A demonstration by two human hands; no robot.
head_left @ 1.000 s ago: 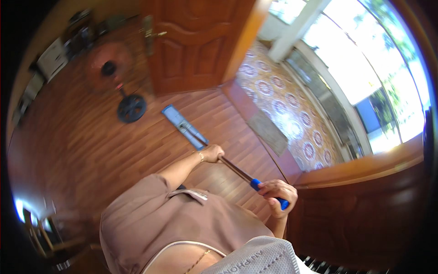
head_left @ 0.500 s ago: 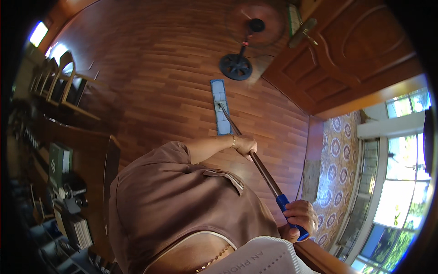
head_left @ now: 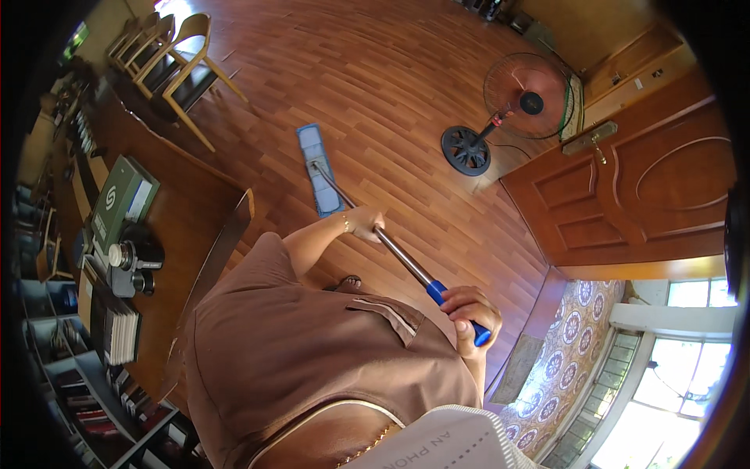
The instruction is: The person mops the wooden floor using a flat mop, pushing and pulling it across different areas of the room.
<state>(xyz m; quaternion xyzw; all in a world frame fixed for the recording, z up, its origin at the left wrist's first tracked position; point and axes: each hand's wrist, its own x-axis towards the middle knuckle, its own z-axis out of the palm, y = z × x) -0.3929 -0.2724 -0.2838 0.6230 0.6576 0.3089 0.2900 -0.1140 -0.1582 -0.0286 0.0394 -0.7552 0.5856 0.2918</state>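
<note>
A flat mop with a pale blue rectangular head [head_left: 314, 148] lies on the wood-look floor [head_left: 375, 102], left of the middle. Its metal pole [head_left: 402, 255] slants back toward me and ends in a blue grip [head_left: 470, 321]. Partway down the pole, my left hand [head_left: 366, 223] is closed round it, a bracelet at the wrist. My right hand [head_left: 472, 313] wraps the blue grip near its end, in front of my body.
A standing fan [head_left: 466, 151] is on the floor ahead right, beside a wooden door [head_left: 641, 172]. At left are a wooden desk [head_left: 183, 205] with a green box [head_left: 117, 202] and a camera [head_left: 139, 254], and several chairs [head_left: 191, 74]. A patterned tile floor [head_left: 574, 336] begins at right.
The view has turned, bringing more of the desk and chairs in. The mop head now lies further left, and both hands have shifted left in the picture, still holding the mop.
</note>
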